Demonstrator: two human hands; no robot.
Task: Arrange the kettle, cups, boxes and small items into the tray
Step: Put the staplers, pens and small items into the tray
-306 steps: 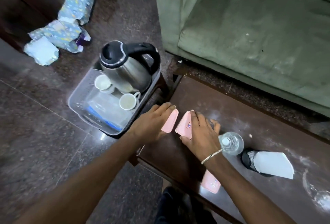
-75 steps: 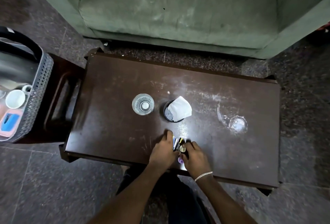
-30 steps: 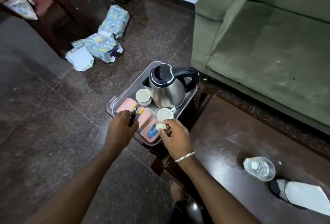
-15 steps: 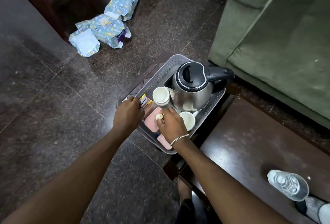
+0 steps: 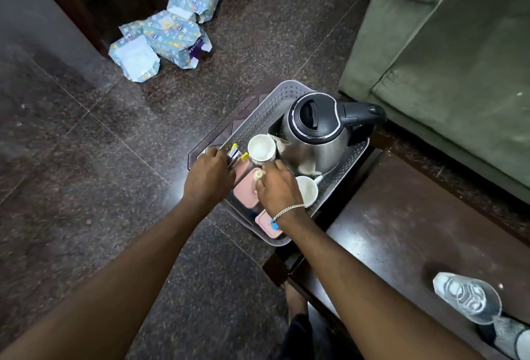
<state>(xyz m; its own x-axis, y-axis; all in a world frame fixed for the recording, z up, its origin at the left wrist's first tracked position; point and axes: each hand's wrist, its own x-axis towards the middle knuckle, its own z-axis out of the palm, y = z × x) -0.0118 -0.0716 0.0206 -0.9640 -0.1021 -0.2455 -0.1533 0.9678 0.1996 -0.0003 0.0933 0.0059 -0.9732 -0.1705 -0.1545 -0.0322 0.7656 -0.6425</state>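
Step in hand, as I judge it: placing the small items among the goods already in the tray [image 5: 351, 168].

My left hand [image 5: 208, 177] sits at the tray's 9 o'clock edge, closed on a bunch of thin sachets [image 5: 235, 153] whose yellow tips stick out toward 1 o'clock. They hover just beside the upper cup [image 5: 261, 149], not yet set down.

At the tray's centre lie the pink boxes [image 5: 243, 191], partly hidden under both hands; a further pink box [image 5: 265, 223] with a blue item on it shows at 6 o'clock, below my right wrist.

My right hand [image 5: 279, 189] is pinched on a small pale capsule [image 5: 258, 175], held over the pink boxes. I cannot tell whether it touches them.

The lower cup [image 5: 307, 191] stands at the right hand's 3 o'clock. The kettle [image 5: 314, 137] fills the tray's 1 o'clock half, spout close to the upper cup.

Next move, in my judgement: lower the sachets into the gap at the tray's 9 o'clock side and release, then seat the capsule on or beside the boxes without knocking either cup.
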